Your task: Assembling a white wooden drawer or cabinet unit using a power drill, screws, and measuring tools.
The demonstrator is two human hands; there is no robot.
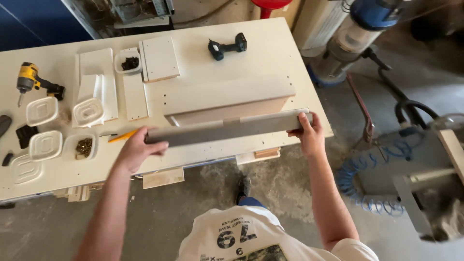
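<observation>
Head view: long grey panel (227,129) gripped endwise by left hand (137,147) and right hand (308,133), above white box (227,99); possible slip, knocking box.

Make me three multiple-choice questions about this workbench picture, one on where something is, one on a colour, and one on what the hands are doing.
1. Where does the black drill lie?
A. on the floor
B. far side of the white bench
C. in a tub

2. What colour is the drill at the bench's left end?
A. yellow
B. red
C. green

3. How is the long grey board held?
A. one hand only
B. lying loose
C. one hand at each end

Answers: 1 B, it rests on the benchtop. 2 A, its body is yellow. 3 C, the left hand and right hand grip opposite ends.
</observation>
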